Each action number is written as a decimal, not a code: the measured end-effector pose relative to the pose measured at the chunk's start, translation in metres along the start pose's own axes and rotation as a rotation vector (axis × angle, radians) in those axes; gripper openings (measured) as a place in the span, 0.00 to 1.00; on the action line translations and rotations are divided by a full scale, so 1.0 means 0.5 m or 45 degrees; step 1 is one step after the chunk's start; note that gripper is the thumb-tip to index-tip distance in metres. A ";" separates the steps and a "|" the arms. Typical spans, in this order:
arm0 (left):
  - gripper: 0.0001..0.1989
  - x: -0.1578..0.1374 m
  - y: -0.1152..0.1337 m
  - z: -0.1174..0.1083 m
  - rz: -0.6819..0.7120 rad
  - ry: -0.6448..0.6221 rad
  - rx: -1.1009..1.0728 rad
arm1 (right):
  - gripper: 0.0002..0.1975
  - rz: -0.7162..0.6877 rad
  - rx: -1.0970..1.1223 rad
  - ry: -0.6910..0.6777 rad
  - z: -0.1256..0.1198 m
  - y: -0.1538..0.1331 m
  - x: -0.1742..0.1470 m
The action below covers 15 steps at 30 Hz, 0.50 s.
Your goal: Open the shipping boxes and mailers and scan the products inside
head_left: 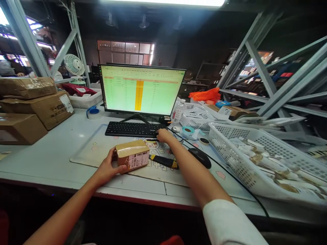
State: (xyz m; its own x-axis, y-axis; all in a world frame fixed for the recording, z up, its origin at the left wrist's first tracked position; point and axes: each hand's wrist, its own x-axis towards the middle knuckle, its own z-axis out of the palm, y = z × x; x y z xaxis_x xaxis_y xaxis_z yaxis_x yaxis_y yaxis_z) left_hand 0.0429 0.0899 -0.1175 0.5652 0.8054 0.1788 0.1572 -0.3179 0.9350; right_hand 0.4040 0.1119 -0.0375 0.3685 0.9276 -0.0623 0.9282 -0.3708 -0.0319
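My left hand (pixel 108 168) is wrapped round the left end of a small brown cardboard box (pixel 131 154), thumb at the front. Clear tape covers its top and a printed barcode label (pixel 138 160) is on its front. My right hand (pixel 165 136) reaches to the right end of a black keyboard (pixel 133 129), fingertips bent down on the keys and holding nothing. Between box and right forearm lies a yellow and black utility knife (pixel 163 161). A monitor (pixel 141 90) showing a spreadsheet stands behind the keyboard.
A black mouse (pixel 199 157) and its cable lie right of my forearm, on the desk mat (pixel 87 151). Tape rolls (pixel 188 131) sit behind. A white plastic basket (pixel 235 163) of small packets takes up the right side. Cardboard boxes (pixel 38 105) are stacked at left.
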 end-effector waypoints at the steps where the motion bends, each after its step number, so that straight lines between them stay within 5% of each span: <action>1: 0.49 0.000 0.001 0.001 0.004 0.001 -0.007 | 0.23 -0.003 -0.008 0.001 0.002 -0.001 0.002; 9: 0.51 -0.002 0.007 0.002 0.013 -0.004 -0.027 | 0.24 -0.095 -0.035 -0.066 -0.025 -0.045 -0.005; 13: 0.51 0.001 -0.002 0.001 0.014 0.062 -0.087 | 0.16 -0.283 -0.022 -0.217 -0.046 -0.054 -0.076; 15: 0.51 0.002 -0.007 0.002 0.014 0.136 -0.116 | 0.20 -0.375 -0.005 -0.349 -0.044 -0.046 -0.124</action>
State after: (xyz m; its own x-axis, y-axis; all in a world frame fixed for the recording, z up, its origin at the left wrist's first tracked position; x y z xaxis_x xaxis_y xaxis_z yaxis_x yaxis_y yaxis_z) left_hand 0.0435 0.0914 -0.1210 0.4761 0.8524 0.2164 0.0742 -0.2841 0.9559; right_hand 0.3612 0.0640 -0.0111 0.0591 0.9472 -0.3150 0.9923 -0.0900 -0.0846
